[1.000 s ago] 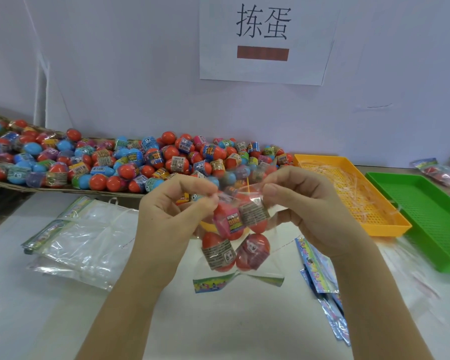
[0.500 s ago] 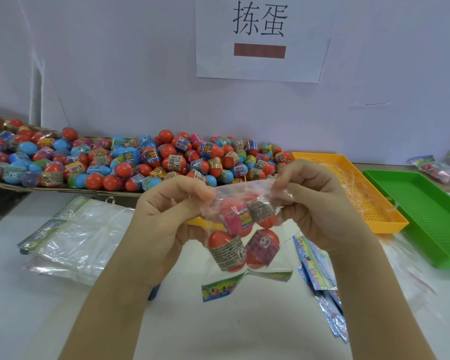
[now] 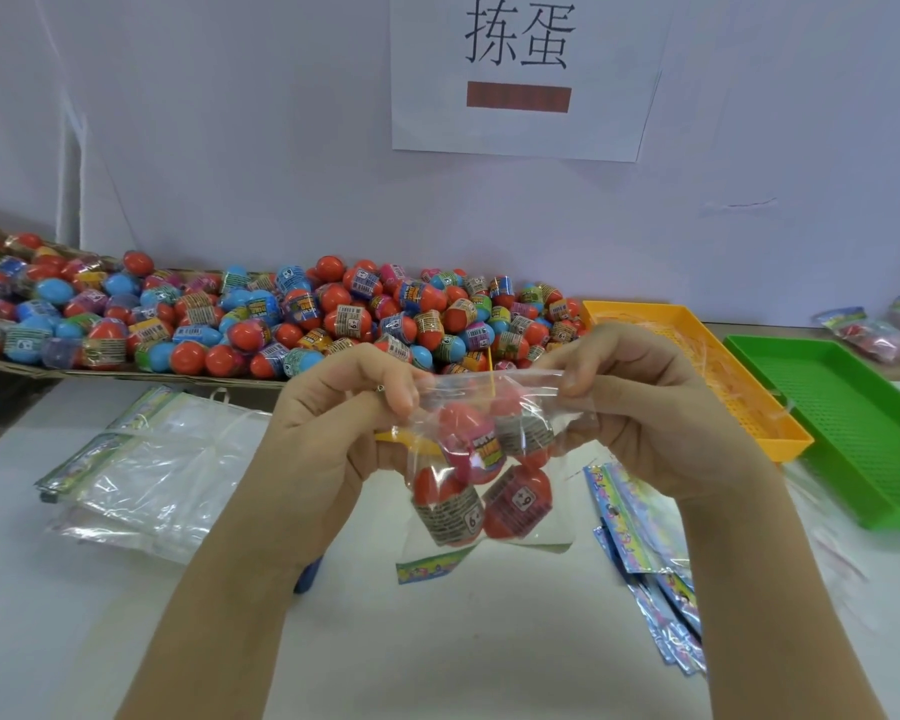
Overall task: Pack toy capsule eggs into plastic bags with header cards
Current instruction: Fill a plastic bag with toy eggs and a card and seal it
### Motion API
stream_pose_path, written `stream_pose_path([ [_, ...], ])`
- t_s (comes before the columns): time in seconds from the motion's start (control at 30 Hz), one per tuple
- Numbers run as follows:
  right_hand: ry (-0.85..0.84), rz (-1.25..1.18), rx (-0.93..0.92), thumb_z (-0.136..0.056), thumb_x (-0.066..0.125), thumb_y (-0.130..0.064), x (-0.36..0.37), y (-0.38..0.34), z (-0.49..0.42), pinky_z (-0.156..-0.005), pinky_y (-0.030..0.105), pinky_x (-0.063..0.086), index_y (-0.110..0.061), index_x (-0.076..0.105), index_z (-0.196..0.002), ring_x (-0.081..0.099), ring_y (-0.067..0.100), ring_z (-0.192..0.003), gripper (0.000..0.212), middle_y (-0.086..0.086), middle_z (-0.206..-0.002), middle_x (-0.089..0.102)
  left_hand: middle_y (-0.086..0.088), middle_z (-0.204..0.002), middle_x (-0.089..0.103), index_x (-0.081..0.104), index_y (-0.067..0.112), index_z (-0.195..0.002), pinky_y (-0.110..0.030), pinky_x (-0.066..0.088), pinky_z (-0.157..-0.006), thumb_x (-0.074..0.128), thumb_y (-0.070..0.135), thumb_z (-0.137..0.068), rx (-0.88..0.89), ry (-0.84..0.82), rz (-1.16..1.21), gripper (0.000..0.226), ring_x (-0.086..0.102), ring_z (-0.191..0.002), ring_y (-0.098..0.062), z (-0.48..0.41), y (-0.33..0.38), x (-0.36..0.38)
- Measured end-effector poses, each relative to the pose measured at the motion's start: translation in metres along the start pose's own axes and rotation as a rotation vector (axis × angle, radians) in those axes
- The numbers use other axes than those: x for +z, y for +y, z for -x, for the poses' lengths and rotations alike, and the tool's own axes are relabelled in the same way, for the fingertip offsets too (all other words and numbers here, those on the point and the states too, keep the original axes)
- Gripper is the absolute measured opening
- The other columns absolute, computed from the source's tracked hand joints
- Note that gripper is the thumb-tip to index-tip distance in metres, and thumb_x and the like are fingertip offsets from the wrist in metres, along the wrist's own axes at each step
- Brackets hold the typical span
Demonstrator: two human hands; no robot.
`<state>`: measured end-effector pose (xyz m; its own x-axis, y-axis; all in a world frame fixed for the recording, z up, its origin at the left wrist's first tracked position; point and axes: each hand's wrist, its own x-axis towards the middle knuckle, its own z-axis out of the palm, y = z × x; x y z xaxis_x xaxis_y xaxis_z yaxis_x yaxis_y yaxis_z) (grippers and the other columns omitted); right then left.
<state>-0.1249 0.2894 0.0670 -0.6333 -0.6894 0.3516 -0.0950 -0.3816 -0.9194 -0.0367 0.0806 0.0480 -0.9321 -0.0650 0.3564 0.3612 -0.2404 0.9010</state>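
Lowest in the frame, two bare arms reach up over the white counter (image 3: pixel 437 657). In the middle, both hands hold one clear plastic bag (image 3: pixel 494 388) up in the air. The left hand (image 3: pixel 333 433) has a pinching grip on the left corner of the bag's open top. The right hand (image 3: pixel 650 413) has a pinching grip on the right corner. Four capsule eggs (image 3: pixel 515 504), red with paper labels, sit low inside the bag. A bright header card (image 3: pixel 430 569) hangs at the bag's bottom end.

A second ago the top of the bag was bunched up and the hands were close together. Now the hands are farther apart, and the top is pulled flat and tight. I think the eggs are all in and the top is ready to be shut.

At the left lies a heap of empty bags (image 3: pixel 141 470). At the lower right lie spare header cards (image 3: pixel 640 532). Farther back on the right sit an orange tray (image 3: pixel 780 439) and a green tray (image 3: pixel 853 423). Across the upper left runs a big pile of loose eggs (image 3: pixel 281 324). A paper sign (image 3: pixel 520 132) hangs on the wall at the top.
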Motion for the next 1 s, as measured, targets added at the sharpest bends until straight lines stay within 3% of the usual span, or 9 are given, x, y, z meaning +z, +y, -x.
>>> stream_pose_path([
  [0.1,0.009,0.005,0.021,-0.073,0.077,-0.018,-0.0001,-0.0017,0.0004,-0.058,0.029,0.059,-0.011,0.072,-0.076,0.072,0.020,-0.077,0.009,0.009,-0.094,0.074,0.006,-0.073,0.067,0.067,0.025,-0.055,-0.024,0.054,-0.047,0.051,-0.004,-0.083,0.000,0.007,0.015,0.043,0.066,-0.065,-0.007,-0.0012,0.0009,0.0018],
  [0.23,0.042,0.033,0.032,-0.070,0.077,-0.012,0.0003,-0.0014,0.0001,-0.056,0.027,0.058,-0.012,0.073,-0.074,0.072,0.019,-0.073,0.006,0.008,-0.092,0.074,0.006,-0.073,0.067,0.066,0.024,-0.053,-0.027,0.055,-0.047,0.043,0.003,-0.074,-0.020,0.050,0.007,0.038,0.067,-0.069,-0.009,-0.0028,-0.0011,0.0013],
  [0.37,0.050,0.039,0.030,-0.067,0.080,-0.016,0.0016,-0.0021,-0.0002,-0.055,0.027,0.058,-0.012,0.073,-0.072,0.071,0.019,-0.072,0.010,0.008,-0.089,0.074,0.003,-0.069,0.064,0.065,0.018,-0.048,-0.025,0.050,-0.043,0.037,0.006,-0.066,-0.027,0.047,0.051,0.035,0.062,-0.059,-0.008,-0.0032,-0.0005,0.0019],
  [0.47,0.075,0.051,0.030,-0.070,0.068,-0.005,0.0024,-0.0003,-0.0010,-0.054,0.027,0.058,-0.012,0.073,-0.070,0.071,0.018,-0.069,0.009,0.007,-0.086,0.074,0.006,-0.063,0.062,0.066,0.019,-0.047,-0.019,0.046,-0.041,0.052,0.017,-0.070,0.027,0.078,0.002,0.026,0.058,-0.050,-0.007,-0.0020,-0.0008,0.0041],
  [0.57,0.086,0.044,0.049,-0.070,0.062,-0.004,0.0032,0.0006,-0.0017,-0.052,0.027,0.058,-0.012,0.072,-0.069,0.071,0.020,-0.070,0.013,0.010,-0.086,0.074,0.010,-0.067,0.065,0.067,0.025,-0.053,-0.020,0.049,-0.044,0.072,0.028,-0.059,0.068,0.111,-0.134,0.008,0.062,-0.055,-0.007,-0.0010,-0.0028,0.0048],
  [0.67,0.105,0.074,0.050,-0.067,0.064,-0.004,0.0028,0.0005,-0.0021,-0.051,0.027,0.057,-0.012,0.072,-0.066,0.071,0.020,-0.069,0.011,0.009,-0.084,0.074,0.008,-0.074,0.070,0.065,0.028,-0.057,-0.025,0.054,-0.047,0.093,0.024,-0.048,0.050,0.148,-0.222,0.029,0.069,-0.062,-0.010,-0.0004,-0.0035,0.0049],
  [0.8,0.134,0.110,0.055,-0.068,0.061,0.006,0.0023,0.0010,-0.0021,-0.052,0.027,0.058,-0.013,0.072,-0.064,0.070,0.020,-0.069,0.023,0.008,-0.083,0.074,0.001,-0.075,0.074,0.065,0.029,-0.064,-0.025,0.054,-0.045,0.081,0.032,-0.046,-0.005,0.245,-0.141,0.024,0.072,-0.062,-0.015,-0.0024,-0.0027,0.0045],
  [0.9,0.150,0.088,0.081,-0.065,0.061,-0.007,0.0030,0.0010,-0.0038,-0.055,0.030,0.058,-0.013,0.073,-0.066,0.071,0.022,-0.071,0.014,0.009,-0.084,0.074,-0.001,-0.077,0.075,0.065,0.026,-0.079,-0.026,0.055,-0.046,0.082,0.032,-0.041,-0.041,0.324,-0.110,0.043,0.072,-0.064,-0.016,-0.0038,-0.0031,0.0025],
  [1.0,0.159,0.149,0.055,-0.067,0.067,-0.024,0.0077,0.0050,-0.0067,-0.058,0.031,0.058,-0.021,0.074,-0.074,0.071,0.020,-0.071,0.010,0.002,-0.083,0.074,0.001,-0.076,0.074,0.068,0.031,-0.081,-0.027,0.056,-0.048,0.083,0.033,-0.043,-0.006,0.358,-0.116,0.041,0.069,-0.061,-0.013,-0.0037,-0.0037,0.0038],
])
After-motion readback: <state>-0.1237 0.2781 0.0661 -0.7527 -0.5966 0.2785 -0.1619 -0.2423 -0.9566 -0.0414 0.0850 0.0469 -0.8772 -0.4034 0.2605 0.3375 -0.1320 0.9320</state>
